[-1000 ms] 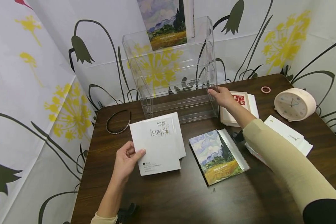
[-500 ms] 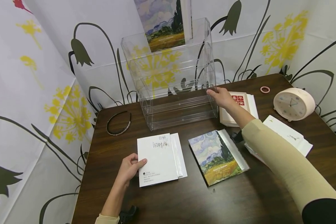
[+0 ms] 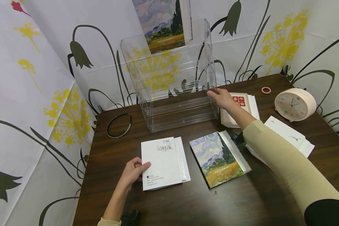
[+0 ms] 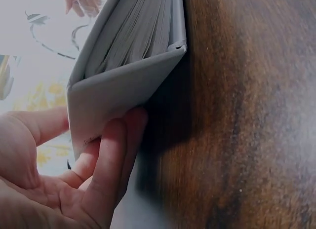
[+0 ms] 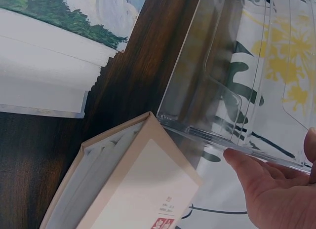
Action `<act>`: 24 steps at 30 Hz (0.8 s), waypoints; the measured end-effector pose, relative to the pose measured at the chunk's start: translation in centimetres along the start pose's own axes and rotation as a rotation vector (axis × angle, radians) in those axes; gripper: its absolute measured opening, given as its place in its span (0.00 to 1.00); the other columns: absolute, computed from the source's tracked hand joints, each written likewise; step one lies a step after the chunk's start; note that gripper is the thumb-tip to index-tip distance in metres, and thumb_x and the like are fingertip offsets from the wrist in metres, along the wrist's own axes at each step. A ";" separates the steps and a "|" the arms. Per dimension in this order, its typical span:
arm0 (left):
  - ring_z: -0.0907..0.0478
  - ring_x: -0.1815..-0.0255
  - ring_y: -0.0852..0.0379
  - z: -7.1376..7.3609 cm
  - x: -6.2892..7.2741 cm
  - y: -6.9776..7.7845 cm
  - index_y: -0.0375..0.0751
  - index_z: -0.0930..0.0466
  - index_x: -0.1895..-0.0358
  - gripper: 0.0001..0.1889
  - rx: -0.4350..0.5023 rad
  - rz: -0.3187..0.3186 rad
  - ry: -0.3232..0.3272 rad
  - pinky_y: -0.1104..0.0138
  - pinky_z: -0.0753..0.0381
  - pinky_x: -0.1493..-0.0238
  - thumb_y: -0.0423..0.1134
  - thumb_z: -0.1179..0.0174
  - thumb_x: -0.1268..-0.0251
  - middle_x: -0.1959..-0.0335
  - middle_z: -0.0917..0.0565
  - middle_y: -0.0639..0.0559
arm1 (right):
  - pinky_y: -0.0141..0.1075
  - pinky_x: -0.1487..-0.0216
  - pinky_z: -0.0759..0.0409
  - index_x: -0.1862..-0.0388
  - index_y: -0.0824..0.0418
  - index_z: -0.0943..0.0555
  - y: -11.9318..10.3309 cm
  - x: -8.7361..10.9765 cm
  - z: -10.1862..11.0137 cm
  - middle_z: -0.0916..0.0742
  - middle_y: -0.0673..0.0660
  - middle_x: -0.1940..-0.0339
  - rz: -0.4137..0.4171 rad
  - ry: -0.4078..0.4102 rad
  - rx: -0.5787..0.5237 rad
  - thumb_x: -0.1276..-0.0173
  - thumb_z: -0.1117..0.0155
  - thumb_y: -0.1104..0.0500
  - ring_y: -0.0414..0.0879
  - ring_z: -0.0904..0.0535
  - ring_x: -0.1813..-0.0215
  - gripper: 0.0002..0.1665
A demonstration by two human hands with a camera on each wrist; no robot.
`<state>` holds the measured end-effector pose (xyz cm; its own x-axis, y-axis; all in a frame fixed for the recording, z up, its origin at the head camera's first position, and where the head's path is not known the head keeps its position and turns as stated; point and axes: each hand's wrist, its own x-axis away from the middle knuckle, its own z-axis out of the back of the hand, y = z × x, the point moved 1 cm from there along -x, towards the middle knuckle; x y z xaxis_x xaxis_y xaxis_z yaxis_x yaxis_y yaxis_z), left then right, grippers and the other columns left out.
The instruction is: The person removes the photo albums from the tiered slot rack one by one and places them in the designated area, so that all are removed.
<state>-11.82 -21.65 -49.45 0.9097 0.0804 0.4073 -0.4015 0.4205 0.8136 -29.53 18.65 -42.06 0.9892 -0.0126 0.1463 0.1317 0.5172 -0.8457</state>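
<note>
Closest in, the white album (image 3: 163, 163) is pinched at its lower left corner by the left hand (image 3: 133, 172), thumb on the cover and fingers (image 4: 111, 155) curled underneath, as the left wrist view makes plain. The album is lying on the dark wooden table (image 3: 186, 201), with that corner looking slightly lifted. Just beside it to the right, a painted-cover album (image 3: 218, 158) is laid flat and left untouched.

A bit further back, the clear rack (image 3: 175, 81) is steadied by the right hand (image 3: 223, 98): its lower right front edge is touched by mostly straight, relaxed fingers (image 5: 247, 165), not wrapped around anything as far as can be told. A beige book with a red label (image 3: 238, 106) is parked right by that hand, touching the rack's corner. In the rack's top tier another painted-cover album (image 3: 164, 25) is already stood upright.

So the pick-up step seems to be in hand, rack braced meanwhile. A firmer hold on the white album would probably be needed next, then it'd have to be tipped upright and lined up with an open tier.

Off to the sides, a headband (image 3: 119, 125), a round clock (image 3: 295, 104) and some white sheets (image 3: 289, 135) can be seen.
</note>
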 end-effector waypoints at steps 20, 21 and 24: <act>0.18 0.62 0.47 3.4 -0.7 3.0 0.35 0.25 0.43 0.24 -0.307 -0.185 0.020 0.58 0.15 0.68 0.51 0.41 0.29 0.59 0.17 0.41 | 0.56 0.31 0.37 0.33 0.71 0.29 -0.1 0.0 0.0 0.28 0.71 0.32 -0.001 -0.010 0.010 0.21 0.50 0.45 0.66 0.36 0.30 0.33; 0.18 0.62 0.45 3.7 -0.9 3.4 0.35 0.26 0.41 0.25 -0.327 -0.210 0.030 0.59 0.16 0.68 0.52 0.42 0.29 0.58 0.17 0.41 | 0.56 0.31 0.37 0.33 0.71 0.29 -0.1 0.1 0.0 0.28 0.71 0.32 -0.003 -0.010 0.012 0.21 0.50 0.44 0.66 0.36 0.30 0.33; 0.19 0.61 0.42 4.5 -1.4 4.9 0.36 0.27 0.39 0.25 -0.337 -0.282 0.057 0.62 0.17 0.68 0.52 0.43 0.28 0.53 0.17 0.39 | 0.56 0.31 0.37 0.34 0.71 0.29 -0.2 0.1 0.0 0.28 0.71 0.32 -0.002 -0.005 0.009 0.21 0.50 0.45 0.66 0.36 0.30 0.33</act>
<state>-15.50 -23.79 -44.16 0.9869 -0.0342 0.1575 -0.0882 0.7036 0.7051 -29.49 18.57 -41.86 0.9886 -0.0090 0.1503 0.1325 0.5251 -0.8407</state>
